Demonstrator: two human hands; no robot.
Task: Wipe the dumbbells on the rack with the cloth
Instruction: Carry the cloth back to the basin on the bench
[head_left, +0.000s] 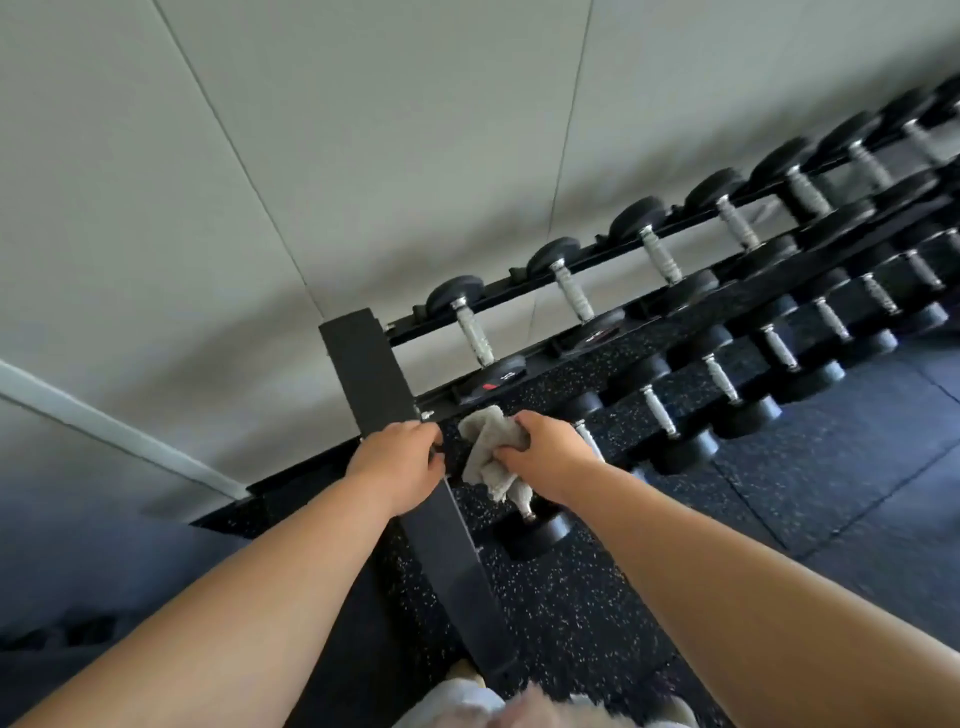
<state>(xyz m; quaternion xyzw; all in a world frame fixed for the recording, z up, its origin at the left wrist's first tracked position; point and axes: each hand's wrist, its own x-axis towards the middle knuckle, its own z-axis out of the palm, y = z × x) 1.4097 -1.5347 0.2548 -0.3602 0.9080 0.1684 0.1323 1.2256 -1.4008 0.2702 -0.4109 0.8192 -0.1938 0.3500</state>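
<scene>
Presently right hand (545, 447) bunches soft, limp cloth (488, 452) over the endmost lower-tier dumbbell (535, 527); left hand (402, 462) seemingly grips rack (374, 364) upright. Dumbbell heavy, rigid; best wiped in place.

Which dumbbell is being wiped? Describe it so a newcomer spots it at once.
Find the rack's black end post nearest the camera. On the lower tier right beside that post lies the first dumbbell in the row. Unlike its bare neighbours, its handle is covered by the grey cloth, held by the right hand.
</scene>
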